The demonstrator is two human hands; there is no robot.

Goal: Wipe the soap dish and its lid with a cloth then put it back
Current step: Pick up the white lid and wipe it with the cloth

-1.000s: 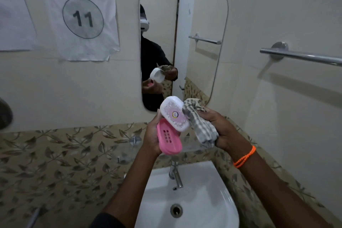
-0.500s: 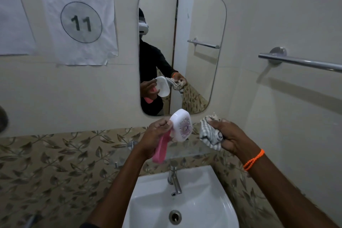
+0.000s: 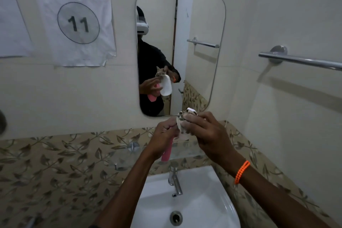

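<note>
My left hand [image 3: 162,136] grips the pink soap dish [image 3: 166,151], which hangs edge-on below my fingers, together with the white lid [image 3: 191,110]. Only a small corner of the lid shows above my right hand. My right hand [image 3: 207,133] presses the checked grey cloth [image 3: 181,123] against the lid's face, covering most of it. Both hands meet above the basin, in front of the mirror's lower edge. The mirror [image 3: 199,24] reflects the white lid and pink dish from behind.
A white basin [image 3: 212,200] with a chrome tap [image 3: 174,181] sits below my hands. A glass shelf [image 3: 122,155] runs along the leaf-patterned tile band. A steel towel bar [image 3: 299,60] sticks out on the right wall. A paper sign [image 3: 74,16] hangs at left.
My right hand has moved left with the cloth and now presses it onto the lid, which was apart from it before. The dish has turned more edge-on.
</note>
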